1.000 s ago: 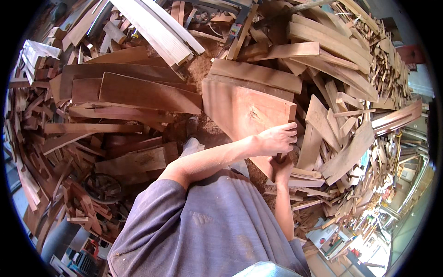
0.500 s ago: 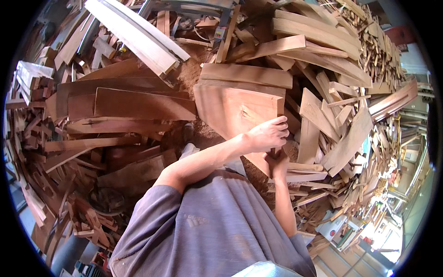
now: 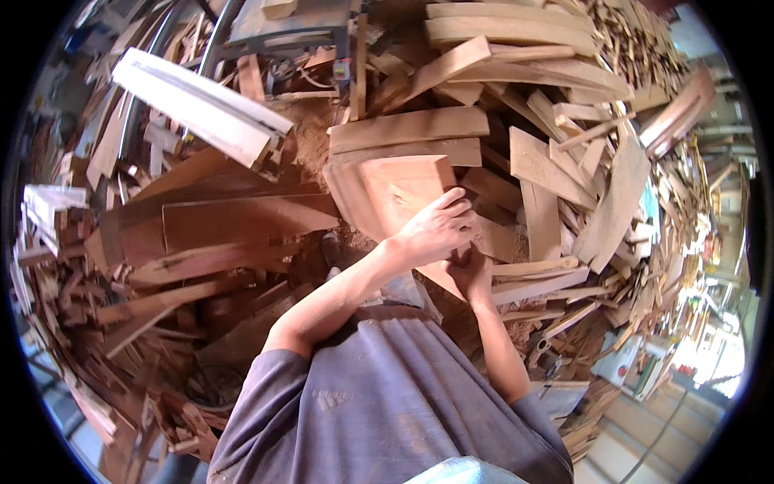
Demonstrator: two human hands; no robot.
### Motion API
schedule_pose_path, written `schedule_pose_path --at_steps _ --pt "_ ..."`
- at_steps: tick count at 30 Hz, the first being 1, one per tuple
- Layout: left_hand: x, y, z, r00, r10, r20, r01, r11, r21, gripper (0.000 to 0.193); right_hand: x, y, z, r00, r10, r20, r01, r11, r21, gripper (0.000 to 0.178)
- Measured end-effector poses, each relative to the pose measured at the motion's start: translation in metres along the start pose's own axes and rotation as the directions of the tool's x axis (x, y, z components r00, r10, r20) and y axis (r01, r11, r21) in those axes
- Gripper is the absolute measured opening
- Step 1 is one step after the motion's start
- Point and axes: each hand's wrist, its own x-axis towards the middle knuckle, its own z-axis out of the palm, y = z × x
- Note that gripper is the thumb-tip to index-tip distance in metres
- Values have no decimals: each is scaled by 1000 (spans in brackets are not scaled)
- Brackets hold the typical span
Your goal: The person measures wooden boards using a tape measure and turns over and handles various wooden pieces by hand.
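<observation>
A wide, pale reddish wooden board (image 3: 387, 194) with a knot on its face is held in front of my body, tilted, with its edge toward my hands. My left hand (image 3: 439, 228) reaches across from the left, fingers wrapped over the board's right edge. Just below and nearer to me, my right hand (image 3: 470, 274) is closed round the same edge; its fingers are partly hidden. Behind the board, pale planks (image 3: 411, 133) lie flat. The board's lower part is partly covered by my left forearm.
Dark brown boards (image 3: 242, 228) lie stacked at left, beyond which a long white-looking beam (image 3: 197, 105) slants. Heaped offcuts and curved planks (image 3: 617, 202) fill the right. A metal-framed machine table (image 3: 286, 31) stands at the back. Sawdust (image 3: 310, 141) covers ground between the piles.
The whole view has turned somewhat, so the surroundings sit differently. The board and both hands have shifted left in view, and the board's face is more foreshortened. Both hands keep their hold.
</observation>
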Motion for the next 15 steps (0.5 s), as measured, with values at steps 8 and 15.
schedule_pose_path --at_steps 8,15 --pt "-36 22 -30 999 -25 40 28 997 -67 38 -45 -23 21 994 -91 -60 96 991 95 28" --pt "-39 43 -35 991 -54 123 59 997 -40 30 -69 -25 17 999 -31 -9 32 989 145 53"
